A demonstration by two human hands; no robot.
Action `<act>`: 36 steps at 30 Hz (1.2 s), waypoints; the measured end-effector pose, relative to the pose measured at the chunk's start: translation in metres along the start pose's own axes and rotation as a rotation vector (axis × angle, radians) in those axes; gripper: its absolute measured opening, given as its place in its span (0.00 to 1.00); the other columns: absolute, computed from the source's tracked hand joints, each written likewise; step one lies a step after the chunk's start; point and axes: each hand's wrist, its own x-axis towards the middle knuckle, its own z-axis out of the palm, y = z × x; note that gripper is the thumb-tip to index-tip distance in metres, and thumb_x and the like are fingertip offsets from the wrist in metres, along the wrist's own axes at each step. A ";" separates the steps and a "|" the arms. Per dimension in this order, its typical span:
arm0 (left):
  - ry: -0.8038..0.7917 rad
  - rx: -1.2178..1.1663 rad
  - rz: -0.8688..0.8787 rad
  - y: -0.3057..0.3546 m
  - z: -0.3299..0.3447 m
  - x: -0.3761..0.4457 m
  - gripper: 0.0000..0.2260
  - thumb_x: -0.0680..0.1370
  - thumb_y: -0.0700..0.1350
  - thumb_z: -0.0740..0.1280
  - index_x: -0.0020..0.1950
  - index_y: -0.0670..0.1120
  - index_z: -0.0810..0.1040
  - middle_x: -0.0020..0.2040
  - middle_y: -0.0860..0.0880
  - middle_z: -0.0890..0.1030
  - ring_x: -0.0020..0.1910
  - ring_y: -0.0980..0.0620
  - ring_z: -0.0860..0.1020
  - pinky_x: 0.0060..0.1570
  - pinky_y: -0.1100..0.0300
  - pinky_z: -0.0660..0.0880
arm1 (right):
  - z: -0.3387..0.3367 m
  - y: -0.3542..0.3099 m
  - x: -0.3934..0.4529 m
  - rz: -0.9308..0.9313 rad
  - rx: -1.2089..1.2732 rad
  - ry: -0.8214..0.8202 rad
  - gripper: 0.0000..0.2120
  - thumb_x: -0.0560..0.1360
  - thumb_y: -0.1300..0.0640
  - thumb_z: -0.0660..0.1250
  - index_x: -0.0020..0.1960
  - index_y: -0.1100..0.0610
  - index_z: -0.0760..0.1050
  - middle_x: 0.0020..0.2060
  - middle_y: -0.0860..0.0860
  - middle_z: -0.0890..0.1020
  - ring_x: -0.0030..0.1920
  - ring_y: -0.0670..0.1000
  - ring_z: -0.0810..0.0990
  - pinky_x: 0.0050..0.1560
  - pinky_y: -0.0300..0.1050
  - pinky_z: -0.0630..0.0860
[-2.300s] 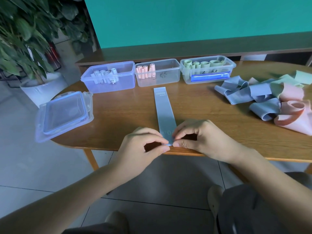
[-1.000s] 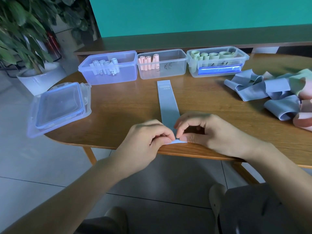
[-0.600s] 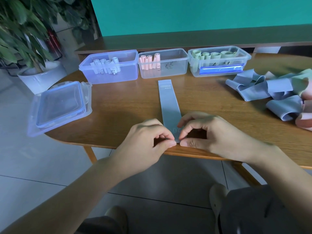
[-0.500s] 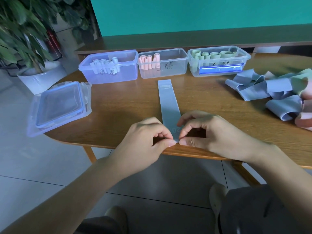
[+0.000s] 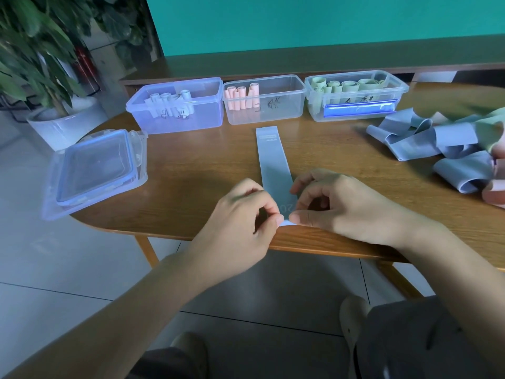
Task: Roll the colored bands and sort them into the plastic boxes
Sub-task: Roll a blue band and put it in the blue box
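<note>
A blue band (image 5: pixel 272 160) lies flat on the wooden table (image 5: pixel 207 170), running from the boxes toward me. My left hand (image 5: pixel 240 214) and my right hand (image 5: pixel 336 206) both pinch its near end at the table's front edge. Three plastic boxes stand in a row at the back: the left box (image 5: pixel 202 116) holds blue rolls, the middle box (image 5: pixel 284 108) pink rolls, the right box (image 5: pixel 396 86) green rolls. A heap of loose bands (image 5: pixel 442 149), blue, green and pink, lies at the right.
A stack of clear box lids (image 5: pixel 93 170) overhangs the table's left edge. A potted plant (image 5: pixel 46 77) stands on the floor at the far left. A low wooden ledge (image 5: pixel 300 67) runs behind the boxes.
My fingers have worked at the band's near end, which lifted and shifted slightly at the table edge. The band still lies flat along its length. My head moved a little.
</note>
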 end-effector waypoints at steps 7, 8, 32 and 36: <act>-0.009 -0.056 0.033 0.000 0.000 0.002 0.04 0.78 0.39 0.71 0.44 0.47 0.81 0.37 0.61 0.73 0.40 0.62 0.73 0.40 0.73 0.64 | -0.003 0.000 0.003 0.037 -0.038 0.011 0.11 0.72 0.43 0.75 0.37 0.48 0.80 0.54 0.36 0.75 0.47 0.37 0.75 0.43 0.30 0.67; -0.002 -0.035 0.059 -0.002 0.002 0.002 0.04 0.78 0.39 0.70 0.45 0.47 0.81 0.39 0.59 0.74 0.40 0.61 0.73 0.41 0.72 0.65 | -0.003 0.001 0.004 0.038 -0.031 0.018 0.12 0.72 0.43 0.75 0.37 0.49 0.80 0.53 0.37 0.76 0.47 0.38 0.76 0.43 0.29 0.68; 0.175 0.093 0.155 -0.009 0.017 -0.003 0.05 0.80 0.43 0.70 0.51 0.45 0.85 0.47 0.50 0.79 0.48 0.54 0.77 0.48 0.63 0.74 | 0.015 0.010 -0.008 -0.336 -0.097 0.193 0.04 0.78 0.55 0.71 0.50 0.54 0.84 0.50 0.45 0.80 0.52 0.44 0.80 0.56 0.39 0.75; 0.158 0.075 0.176 -0.009 0.018 -0.003 0.03 0.80 0.43 0.69 0.51 0.46 0.83 0.48 0.51 0.80 0.48 0.55 0.77 0.48 0.62 0.73 | 0.016 0.010 -0.006 -0.341 -0.139 0.211 0.06 0.80 0.55 0.69 0.50 0.56 0.83 0.50 0.46 0.80 0.51 0.44 0.80 0.55 0.41 0.76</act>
